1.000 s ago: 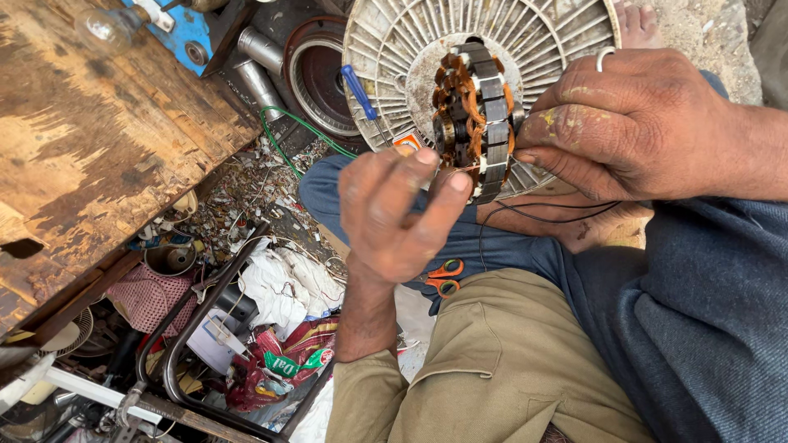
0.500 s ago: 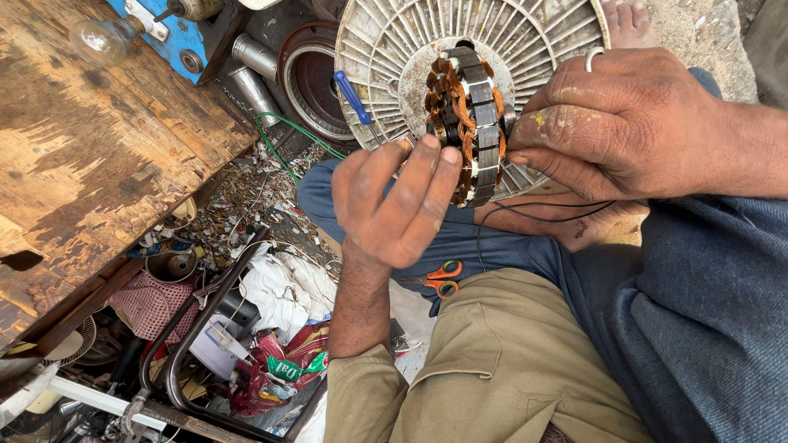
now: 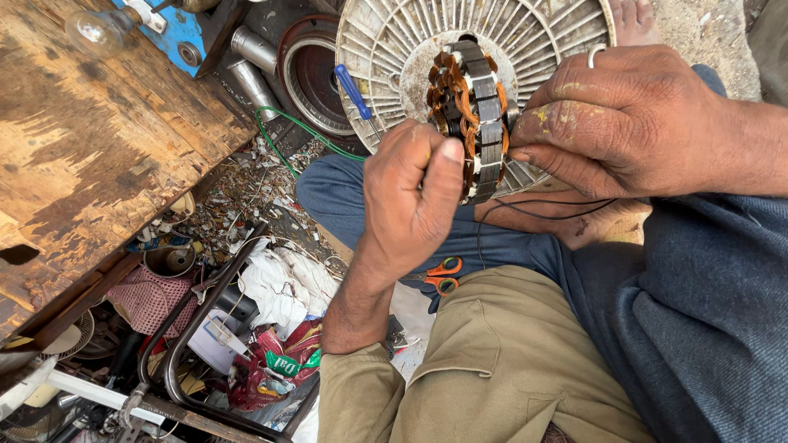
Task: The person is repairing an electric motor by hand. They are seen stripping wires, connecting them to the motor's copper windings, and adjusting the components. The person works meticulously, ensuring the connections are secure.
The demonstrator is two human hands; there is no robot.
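Cluttered motor-repair workshop: scrap-strewn floor (image 3: pixel 246 197)

Single head cam, looks steeply down, close on both hands and lap; wooden table (image 3: pixel 98 156) fills left edge.

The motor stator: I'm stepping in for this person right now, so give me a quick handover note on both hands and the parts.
Right hand grips the stator by its rim, holding it on edge. Left hand is closed at the copper windings, thumb against the core. Behind it lies a round slotted fan housing. Blue-handled screwdriver and orange scissors lie within reach. Black leads hang loose. Windings are in place; how far the work has got cannot be told.
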